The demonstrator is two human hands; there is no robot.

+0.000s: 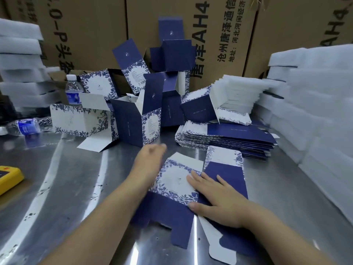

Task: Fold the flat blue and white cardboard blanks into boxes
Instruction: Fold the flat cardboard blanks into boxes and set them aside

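Yellow gadget (9,176): far left on the steel surface (76,197), cut off by the frame, no clue what it is.
Folded boxes (133,119): heaped at the back, lids up. Can't see if the bottoms are locked.
Left grip (150,161): motion-blurred at the blank's left edge, so I can't tell if it's pinching the card or just beside it.
Blank (175,180): flat on the surface right in front of you, printed side up, between your two grips. My guess is it's light, thin card that's stiff across the panels and only bends at the creases. It'll probably skate on steel, so take it by the long side edges, not the flimsy tabs.
Right grip (215,199): fingers straight and spread, pressing down on the blue panel, holding nothing.
Stack of blanks (229,138): just behind, to the right.
Hidden: your right wrist covers part of the near flaps.
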